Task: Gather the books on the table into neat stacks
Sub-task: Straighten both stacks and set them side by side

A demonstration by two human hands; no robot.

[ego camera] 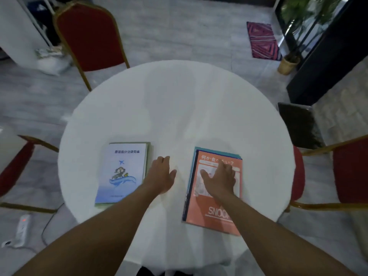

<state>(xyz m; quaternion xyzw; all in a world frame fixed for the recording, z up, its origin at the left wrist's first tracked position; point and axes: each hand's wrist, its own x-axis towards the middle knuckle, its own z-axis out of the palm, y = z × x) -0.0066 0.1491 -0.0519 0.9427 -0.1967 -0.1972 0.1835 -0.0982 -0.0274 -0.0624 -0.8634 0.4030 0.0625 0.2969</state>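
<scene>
Two book stacks lie on the round white table (175, 100). The left stack (122, 173) has a pale blue cover with a plane drawing on top and a green book under it. The right stack (216, 208) has an orange cover on top, with dark blue and teal books showing beneath. My left hand (161, 175) hovers flat over the bare cloth between the stacks, beside the left stack's right edge, fingers apart and empty. My right hand (220, 179) lies palm down on the orange cover, fingers spread.
Red chairs with gold frames stand at the far left (89, 34), the near left (14, 168) and the right (346, 172). A dark cushion (298, 124) lies right of the table. A power strip (23, 230) lies on the floor at lower left.
</scene>
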